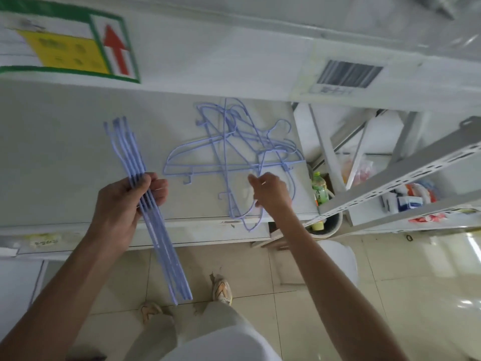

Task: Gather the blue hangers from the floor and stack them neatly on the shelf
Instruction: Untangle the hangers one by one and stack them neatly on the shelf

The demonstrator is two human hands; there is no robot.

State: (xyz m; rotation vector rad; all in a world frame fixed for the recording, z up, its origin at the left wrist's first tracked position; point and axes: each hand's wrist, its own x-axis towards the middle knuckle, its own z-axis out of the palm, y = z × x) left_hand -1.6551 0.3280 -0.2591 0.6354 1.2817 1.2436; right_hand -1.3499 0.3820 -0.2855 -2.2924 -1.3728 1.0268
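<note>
Left hand (127, 201) grips a hanger bundle (148, 201) mid-frame; right hand (270, 194) pinches one of the tangled hangers (229, 152) on the shelf (65, 152)

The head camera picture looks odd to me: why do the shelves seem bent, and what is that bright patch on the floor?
Head view: wide-angle lens bows the metal rack and shelf edge; the bright patch is glare on glossy floor tiles; the barcode label and arrow sign are blurred, the blue hangers fairly sharp.

stockroom | barcoded cartons (348, 74) | slotted metal shelving (406, 178) | tiled floor (390, 295)
</note>
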